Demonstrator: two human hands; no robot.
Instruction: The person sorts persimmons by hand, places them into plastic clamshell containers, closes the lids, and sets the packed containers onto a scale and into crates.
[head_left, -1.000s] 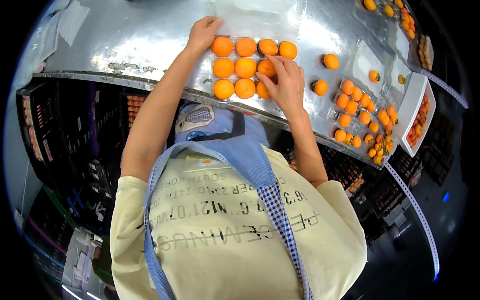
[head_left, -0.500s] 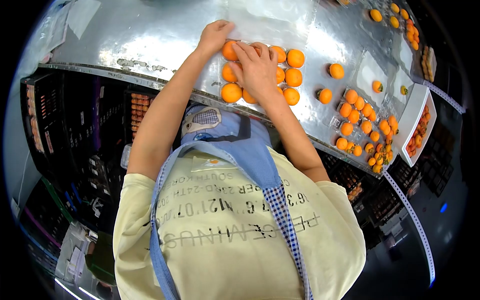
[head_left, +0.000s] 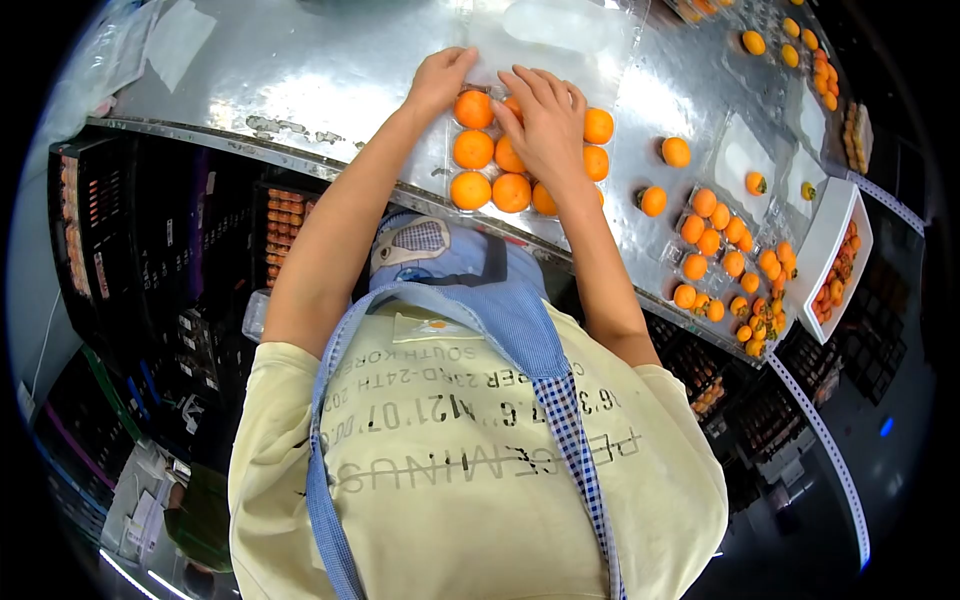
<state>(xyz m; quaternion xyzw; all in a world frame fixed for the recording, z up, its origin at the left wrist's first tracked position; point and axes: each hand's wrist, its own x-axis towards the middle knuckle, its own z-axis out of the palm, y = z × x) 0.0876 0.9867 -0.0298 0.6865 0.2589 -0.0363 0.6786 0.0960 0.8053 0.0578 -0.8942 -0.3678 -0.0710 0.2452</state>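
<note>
Orange persimmon-like fruits (head_left: 473, 150) sit in rows in a clear plastic tray (head_left: 448, 160) near the front edge of the metal table. At the tray's top left corner is my left hand (head_left: 442, 80), its fingers together; whether they pinch the clear plastic is too small to tell. My right hand (head_left: 543, 120) lies over the middle of the tray with its fingers apart, touching the top row and hiding several fruits. The tray's clear lid (head_left: 560, 30) extends behind the fruits, flat on the table.
To the right, loose fruits (head_left: 676, 152) lie on the metal table (head_left: 330, 60), with more fruits in a clear tray and a heap by a white box (head_left: 850, 225). Dark crates (head_left: 150, 240) stand below the table at left. Plastic sheets (head_left: 100, 60) lie at the far left.
My right hand first moved left over the tray, then a little back right, with its fingers spread. My left hand stays at the tray's corner. The whole view has shifted slightly.
</note>
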